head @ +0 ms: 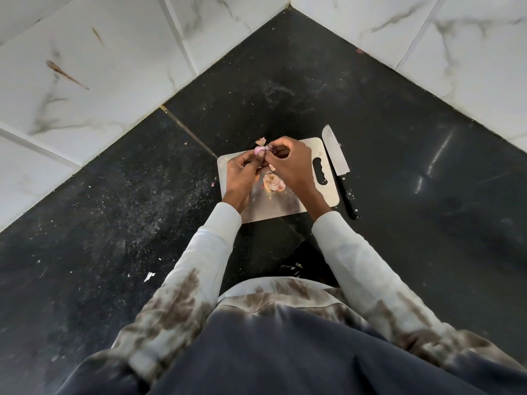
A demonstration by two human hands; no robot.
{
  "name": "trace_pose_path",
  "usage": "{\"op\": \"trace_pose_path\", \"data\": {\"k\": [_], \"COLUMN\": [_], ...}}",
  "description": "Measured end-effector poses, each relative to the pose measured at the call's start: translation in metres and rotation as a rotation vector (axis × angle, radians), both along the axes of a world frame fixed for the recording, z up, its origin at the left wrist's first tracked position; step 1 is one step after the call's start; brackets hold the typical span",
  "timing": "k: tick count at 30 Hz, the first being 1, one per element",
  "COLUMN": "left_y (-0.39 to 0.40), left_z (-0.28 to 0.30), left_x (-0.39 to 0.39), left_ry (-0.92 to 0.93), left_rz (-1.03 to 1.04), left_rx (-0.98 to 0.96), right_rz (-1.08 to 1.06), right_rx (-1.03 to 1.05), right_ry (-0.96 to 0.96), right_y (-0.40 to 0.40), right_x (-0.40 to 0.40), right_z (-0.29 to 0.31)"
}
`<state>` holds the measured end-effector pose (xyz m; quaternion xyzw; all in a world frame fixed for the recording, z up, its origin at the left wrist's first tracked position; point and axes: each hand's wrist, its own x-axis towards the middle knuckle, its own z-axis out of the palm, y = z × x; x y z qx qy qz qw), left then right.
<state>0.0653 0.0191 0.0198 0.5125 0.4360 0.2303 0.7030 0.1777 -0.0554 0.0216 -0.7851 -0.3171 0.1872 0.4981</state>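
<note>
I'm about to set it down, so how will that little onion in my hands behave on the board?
The onion looks small and rounded, so it may well roll on the flat, shiny board. Its bared pink surface is probably slick, so the left hand and right hand may need a firm pinch.

On the worktop [142, 209], before the wall corner [288, 2], a cutting board [293, 205]; just right of it, alongside, a knife [338, 162]; on the board, peelings [273, 182] between left hand [242, 173] and right hand [292, 163]; above its far edge, an onion [260, 151].
</note>
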Motion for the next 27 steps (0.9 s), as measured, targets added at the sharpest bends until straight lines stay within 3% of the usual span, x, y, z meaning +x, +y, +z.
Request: {"op": "trace_pose_path", "data": {"k": [6,14,27], "left_y": [0.0015,-0.001,0.0002], "left_z": [0.0026,0.0069,0.0056], "left_x": [-0.0003,-0.0009,0.0001], "left_ry": [0.056,-0.026,0.028], "left_rz": [-0.078,-0.035,0.04], "left_rx": [0.124,0.027,0.089], "right_rz": [0.008,0.02,0.021], "right_rx": [0.032,0.017,-0.018], "right_ry": [-0.051,-0.067,-0.06], "right_y": [0.0002,0.0013,0.0027], "right_x": [0.0014,0.0025,-0.0005], "right_z": [0.005,0.0039,0.0045]}}
